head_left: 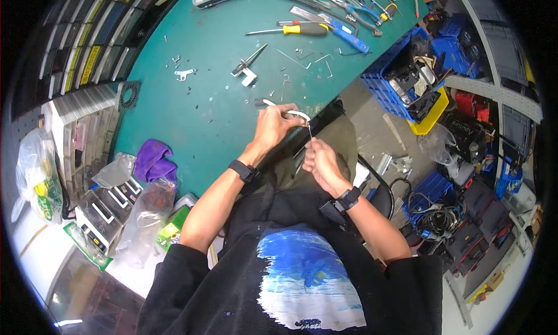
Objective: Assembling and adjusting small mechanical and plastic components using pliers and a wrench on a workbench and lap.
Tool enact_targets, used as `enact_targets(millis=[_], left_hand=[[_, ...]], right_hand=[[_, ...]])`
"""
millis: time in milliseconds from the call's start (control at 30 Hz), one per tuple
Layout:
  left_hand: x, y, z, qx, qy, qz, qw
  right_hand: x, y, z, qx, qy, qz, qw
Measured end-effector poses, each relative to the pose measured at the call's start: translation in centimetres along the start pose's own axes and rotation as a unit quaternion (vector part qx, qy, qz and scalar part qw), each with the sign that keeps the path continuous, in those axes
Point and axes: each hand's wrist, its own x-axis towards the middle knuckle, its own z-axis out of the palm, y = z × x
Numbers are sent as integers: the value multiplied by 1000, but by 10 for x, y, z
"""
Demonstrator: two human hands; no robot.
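Observation:
Over the near edge of the green bench, my left hand [272, 127] is closed around a white curved part [299, 113] with a dark end that sticks out on the far left side. My right hand [322, 163] sits just below and to the right, fingers pinched on a thin metal rod [310, 131]. The rod's upper end meets the right end of the white part; its exact tip is too small to make out. Farther up the bench lies a metal piece with a pointed spike [247, 67], apart from both hands.
Loose hex keys [293, 59], screws and a small white bracket [183, 74] are scattered over the green bench [157, 117]. Screwdrivers [308, 29] and pliers lie along its far side. A blue crate [401, 85] stands to the right; a purple cloth [154, 159] lies at left.

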Motion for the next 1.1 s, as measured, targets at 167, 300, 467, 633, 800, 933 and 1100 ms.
enact_targets(millis=[167,300,467,633,800,933,1100], left_hand=[[8,10,-1,41,-38,20,998],[14,7,5,59,-40,37,997],[20,21,6,75,-59,25,995],[23,10,8,58,-39,31,997],[24,19,7,67,-67,6,996],[25,21,7,67,-70,0,995],[22,33,6,67,-87,-29,994]], right_hand=[[-2,-3,-1,45,-8,2,999],[1,-11,-2,87,-11,34,996],[3,-5,-4,74,8,8,997],[17,10,-17,40,-21,-30,999],[31,17,-31,93,-72,-35,992],[30,14,-26,172,-84,-17,981],[32,1,-24,157,-66,-30,985]])
